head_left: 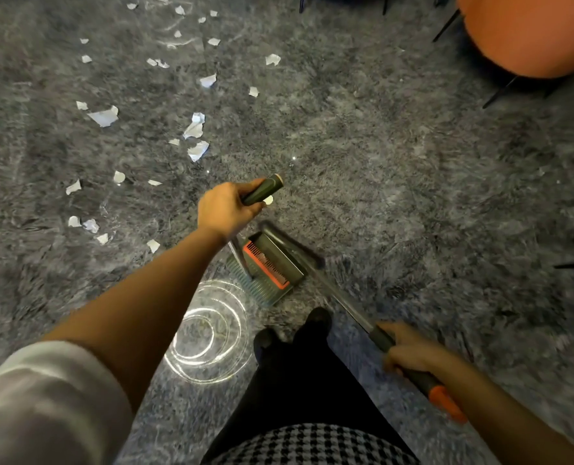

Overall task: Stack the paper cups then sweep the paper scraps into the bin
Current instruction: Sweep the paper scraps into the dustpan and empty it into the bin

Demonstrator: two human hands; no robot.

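A grey carpet fills the view, with an orange chair at the upper right. A broom slants from the lower right toward the dustpan, which sits on the carpet just ahead of the person's shoes. The right grip is clenched round the broom's handle above its orange end. The left grip clasps the dustpan's upright handle near its top. White scraps lie scattered over the carpet at the upper left, apart from the dustpan.
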